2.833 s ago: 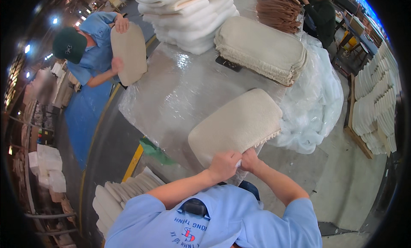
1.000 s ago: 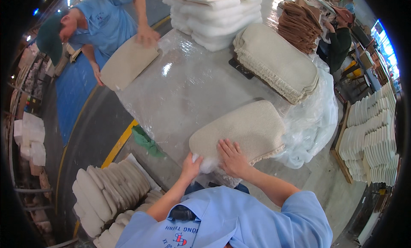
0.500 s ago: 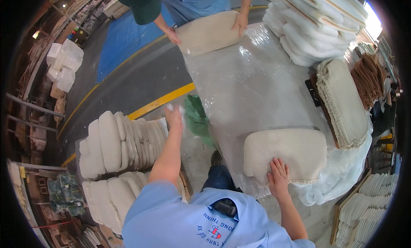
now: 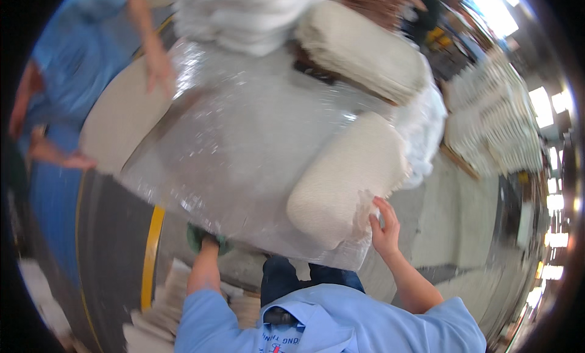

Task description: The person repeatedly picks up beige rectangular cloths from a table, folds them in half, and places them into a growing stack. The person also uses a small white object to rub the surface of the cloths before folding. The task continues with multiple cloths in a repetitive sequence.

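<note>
A cream textured cushion [image 4: 347, 176] lies at a slant on the plastic-covered table [image 4: 237, 140] in front of me. My right hand [image 4: 385, 226] is at its near right corner, fingers bent and closed on the loose edge of its cover. Down past the table's near edge, my left hand [image 4: 210, 240] is at a green plastic bag [image 4: 196, 236]; blur and the bag hide its fingers. Across the table to the left, a co-worker [image 4: 85, 54] has both hands at another cream cushion [image 4: 125, 115].
A white padding stack [image 4: 244, 15] and a cream cushion pile [image 4: 365, 51] stand along the table's far side. On the floor are stacked cream pieces at lower left [image 4: 152, 316] and a pallet of white pieces [image 4: 493, 115] at right. A yellow floor line [image 4: 152, 255] runs at left.
The view has swung to the right. My left hand has come from above the cushion stack to the green bag. My right hand has gone from lying flat on the cushion to gripping its edge.
</note>
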The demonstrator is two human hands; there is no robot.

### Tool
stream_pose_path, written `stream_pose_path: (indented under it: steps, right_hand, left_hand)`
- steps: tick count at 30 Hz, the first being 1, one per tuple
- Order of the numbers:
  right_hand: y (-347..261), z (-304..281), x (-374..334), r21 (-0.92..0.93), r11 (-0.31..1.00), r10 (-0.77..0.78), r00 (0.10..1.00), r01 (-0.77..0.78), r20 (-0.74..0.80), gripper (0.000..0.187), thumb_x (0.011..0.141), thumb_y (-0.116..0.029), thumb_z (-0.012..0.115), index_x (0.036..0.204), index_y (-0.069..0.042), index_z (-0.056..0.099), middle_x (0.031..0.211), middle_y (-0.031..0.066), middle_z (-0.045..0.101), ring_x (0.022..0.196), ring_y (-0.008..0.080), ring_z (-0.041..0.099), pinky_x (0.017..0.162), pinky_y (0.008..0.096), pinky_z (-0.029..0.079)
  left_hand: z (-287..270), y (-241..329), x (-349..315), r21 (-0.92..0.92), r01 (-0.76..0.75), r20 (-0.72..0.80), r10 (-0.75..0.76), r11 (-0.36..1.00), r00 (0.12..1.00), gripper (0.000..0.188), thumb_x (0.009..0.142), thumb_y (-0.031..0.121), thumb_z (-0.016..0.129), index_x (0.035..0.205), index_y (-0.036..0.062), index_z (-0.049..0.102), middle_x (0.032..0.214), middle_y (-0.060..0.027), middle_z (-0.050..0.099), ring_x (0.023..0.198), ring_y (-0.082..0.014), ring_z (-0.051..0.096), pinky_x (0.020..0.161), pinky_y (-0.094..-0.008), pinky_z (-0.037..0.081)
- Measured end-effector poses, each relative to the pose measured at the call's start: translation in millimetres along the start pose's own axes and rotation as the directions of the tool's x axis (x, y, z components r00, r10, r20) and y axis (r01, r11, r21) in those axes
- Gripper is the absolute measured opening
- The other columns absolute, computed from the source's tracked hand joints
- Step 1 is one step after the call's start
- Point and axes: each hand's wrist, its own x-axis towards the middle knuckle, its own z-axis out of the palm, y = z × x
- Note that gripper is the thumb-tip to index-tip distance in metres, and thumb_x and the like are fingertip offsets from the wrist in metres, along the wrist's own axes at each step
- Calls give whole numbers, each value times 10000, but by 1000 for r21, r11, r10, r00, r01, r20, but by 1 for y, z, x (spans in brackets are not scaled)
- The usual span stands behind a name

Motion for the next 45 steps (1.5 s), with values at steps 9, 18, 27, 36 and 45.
stream_pose_path:
  steps: [9,18,27,36,45]
  right_hand:
    - [30,11,23,750,196,760,581,-631,291,316,1017,-280,756,1248,-94,644,969,-1,669,819,123,608,723,299,491]
    - [53,12,18,705,333,717,654,-626,242,194,1021,-254,750,1005,-79,667,896,6,678,824,169,625,730,363,502]
    - [56,-62,162,-178,970,-191,972,165,-139,604,1019,-232,676,1568,-51,503,1624,184,497,1535,390,428,1269,541,318]
    - [91,-6,218,-413,744,-411,847,526,338,743,1067,-432,541,1651,-2,379,1745,171,341,1637,373,253,1308,618,189]
    - [81,-19,218,-392,753,-420,844,529,332,754,1090,-486,467,1671,-22,342,1768,152,297,1644,357,235,1316,613,175]
  left_hand:
    - [-52,-23,-70,365,-35,151,-22,931,988,364,1046,183,592,1357,11,671,1174,-114,751,1059,-266,721,947,-426,568]
    - [-70,236,-135,-156,-640,-495,502,752,709,420,1056,131,588,1460,36,651,1262,-187,775,1218,-336,727,1065,-390,531]
    - [24,439,-24,555,-430,-443,691,712,572,800,1095,490,489,1694,2,281,1785,-197,228,1651,-438,166,1339,-577,126]
    - [22,430,-39,583,-532,-325,776,614,540,800,1053,448,545,1653,-39,340,1746,-244,297,1622,-441,251,1326,-577,173]
    - [56,392,-99,539,-511,-337,727,670,598,813,1031,483,575,1632,-29,379,1712,-251,354,1593,-458,301,1314,-578,199]
